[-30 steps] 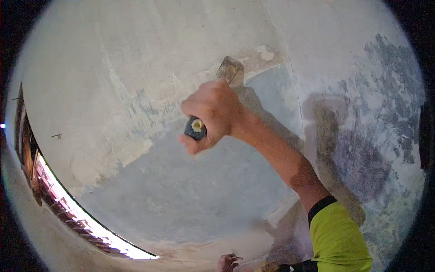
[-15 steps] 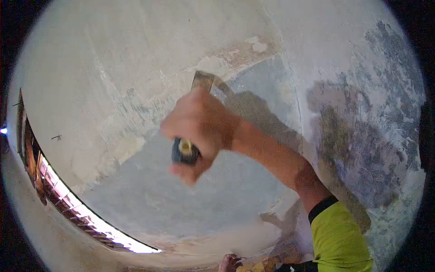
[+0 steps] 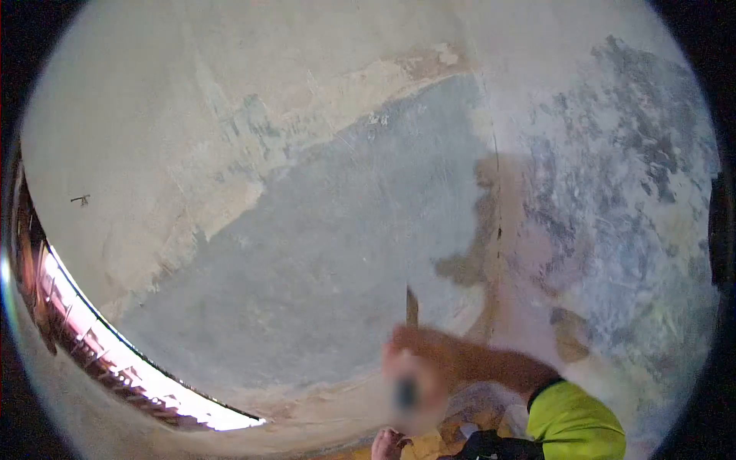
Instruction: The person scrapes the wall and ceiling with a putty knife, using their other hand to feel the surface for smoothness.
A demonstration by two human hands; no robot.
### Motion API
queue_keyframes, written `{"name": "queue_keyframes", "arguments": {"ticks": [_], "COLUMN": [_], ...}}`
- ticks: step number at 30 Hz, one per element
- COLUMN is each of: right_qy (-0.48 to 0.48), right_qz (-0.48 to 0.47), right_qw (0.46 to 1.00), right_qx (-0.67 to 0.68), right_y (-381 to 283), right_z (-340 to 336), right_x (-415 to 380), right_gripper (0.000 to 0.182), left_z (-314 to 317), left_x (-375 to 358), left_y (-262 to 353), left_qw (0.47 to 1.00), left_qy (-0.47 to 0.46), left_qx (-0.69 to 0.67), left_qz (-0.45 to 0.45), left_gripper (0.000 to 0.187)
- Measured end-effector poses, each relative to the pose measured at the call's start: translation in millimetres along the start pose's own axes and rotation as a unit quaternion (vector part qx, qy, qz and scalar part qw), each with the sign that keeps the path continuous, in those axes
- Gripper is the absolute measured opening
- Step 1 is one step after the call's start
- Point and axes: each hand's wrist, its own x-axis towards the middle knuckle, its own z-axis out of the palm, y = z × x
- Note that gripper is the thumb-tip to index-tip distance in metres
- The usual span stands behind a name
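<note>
My right hand (image 3: 418,364), blurred by motion, is wrapped round the dark handle of a scraper at the lower middle. The scraper's narrow blade (image 3: 412,307) points up from the fist, seen nearly edge-on. A smooth grey patch (image 3: 330,230) of the wall lies above and left of it. At the bottom edge, just below the right hand, my left hand (image 3: 389,444) shows only in part, its fingers curled; what it holds, if anything, is hidden.
Pale plaster (image 3: 146,138) covers the wall's upper left. Rough blue-grey patches (image 3: 613,176) mark the right side beyond a vertical crack (image 3: 499,222). A bright opening (image 3: 138,368) curves along the lower left. A small wire (image 3: 81,200) sticks out at the left.
My right hand has moved down and to the right with the scraper, off the upper edge of the grey patch. My left hand has stayed near the bottom edge.
</note>
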Motion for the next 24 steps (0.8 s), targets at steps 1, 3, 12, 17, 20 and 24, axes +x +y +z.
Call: {"name": "queue_keyframes", "arguments": {"ticks": [1,3,12,17,20,24], "right_qy": [-0.022,0.034,0.206,0.225,0.247,0.258], "right_qz": [0.064,0.188,0.326,0.414,0.515,0.513], "right_qw": [0.996,0.974,0.922,0.876,0.808,0.794], "right_qx": [0.050,0.119,-0.009,0.107,0.142,0.201], "right_y": [-9,-26,-95,-125,-148,-145], "right_z": [31,98,220,263,285,291], "right_x": [-21,-54,-109,-148,-161,-170], "right_gripper": [0.048,0.038,0.033,0.041,0.037,0.037], "left_z": [-9,-30,-90,-94,-64,2], "left_x": [1,-12,-37,-10,-22,-26], "left_y": [4,8,-5,-25,2,62], "left_qw": [1.000,0.998,0.995,0.994,0.991,0.950], "left_qy": [-0.030,-0.039,0.008,-0.003,-0.068,-0.116], "left_qx": [-0.005,0.042,-0.067,-0.034,0.115,0.290], "left_qz": [0.002,-0.007,-0.072,-0.102,-0.012,0.000], "left_gripper": [0.031,0.030,0.038,0.044,0.038,0.030]}}
